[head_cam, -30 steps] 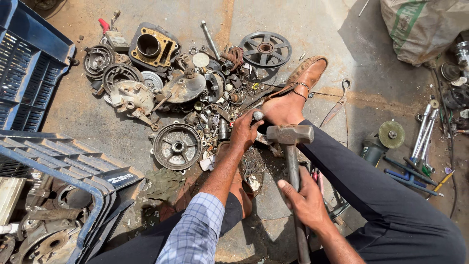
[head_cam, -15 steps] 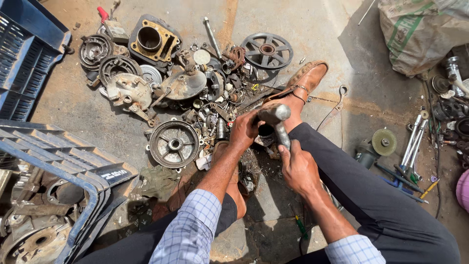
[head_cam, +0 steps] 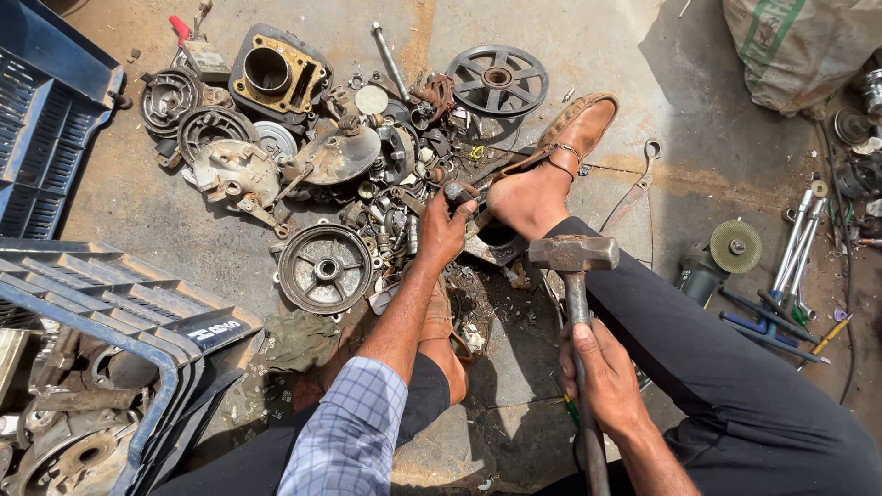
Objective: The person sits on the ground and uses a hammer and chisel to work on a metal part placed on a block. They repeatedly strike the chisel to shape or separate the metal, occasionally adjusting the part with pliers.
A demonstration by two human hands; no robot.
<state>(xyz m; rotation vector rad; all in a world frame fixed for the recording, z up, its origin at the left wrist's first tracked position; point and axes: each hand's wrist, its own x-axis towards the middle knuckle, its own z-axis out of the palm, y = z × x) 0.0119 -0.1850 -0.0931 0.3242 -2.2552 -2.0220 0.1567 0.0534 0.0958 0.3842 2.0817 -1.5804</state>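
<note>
Striking step in hand, judged from the pose: hammer [head_cam: 571, 276] raised, head level with the knee, handle wrapped tight in the right hand [head_cam: 602, 381], grip closed around the shaft low down. Left hand [head_cam: 447, 230] forward of that grip and a little to its left, fingers closed on a small metal part [head_cam: 457, 192] pinned against the concrete floor [head_cam: 643, 55], just beside the sandalled foot [head_cam: 551, 165]. Beyond the left grip, a heap of scrap: spoked wheel [head_cam: 497, 78], cylinder block [head_cam: 272, 75], brake drum [head_cam: 325, 268]. Behind and left of both grips, blue plastic crates [head_cam: 101, 303]. Right of the hammer grip, well apart, a grinder [head_cam: 721, 253] and loose tools.

Next move probably calls for a short, aimed blow on the held part, fingers kept off the strike point, part kept steady against the floor. Exact kind of part too small to tell.
</note>
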